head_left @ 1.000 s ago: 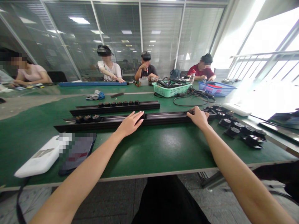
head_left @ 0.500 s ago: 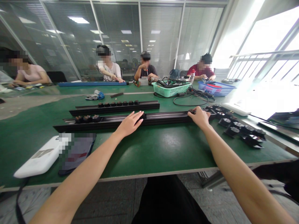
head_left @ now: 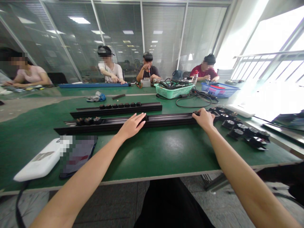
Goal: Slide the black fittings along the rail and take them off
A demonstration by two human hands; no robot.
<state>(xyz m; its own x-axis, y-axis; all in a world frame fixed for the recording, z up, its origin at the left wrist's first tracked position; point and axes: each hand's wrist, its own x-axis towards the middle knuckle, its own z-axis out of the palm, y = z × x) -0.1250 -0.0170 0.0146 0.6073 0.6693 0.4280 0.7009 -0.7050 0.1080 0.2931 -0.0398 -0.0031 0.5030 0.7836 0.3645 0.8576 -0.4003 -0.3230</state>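
Note:
A long black track rail [head_left: 171, 119] lies across the table in front of me. My left hand [head_left: 131, 126] rests on its middle with the fingers stretched out flat, touching a small black block [head_left: 145, 118]. Near the rail's right end, my right hand [head_left: 204, 117] pinches a black socket module [head_left: 196, 113], mostly hidden by the fingers. Three similar black modules [head_left: 88, 120] sit in the left part of the rail. Farther back, a second black rail [head_left: 116, 110] carries a row of several modules. Many loose black modules [head_left: 237, 130] lie to the right of my right hand.
A white device [head_left: 38, 161] and a dark phone [head_left: 78, 160] lie at the front left. Beyond the rails are a cloth [head_left: 97, 97], a green basket [head_left: 174, 91] of cables and a blue basket [head_left: 220, 91]. Several people sit along the far side.
My right hand has shifted very slightly to the right at the rail's end. My left hand and the rails stay in place.

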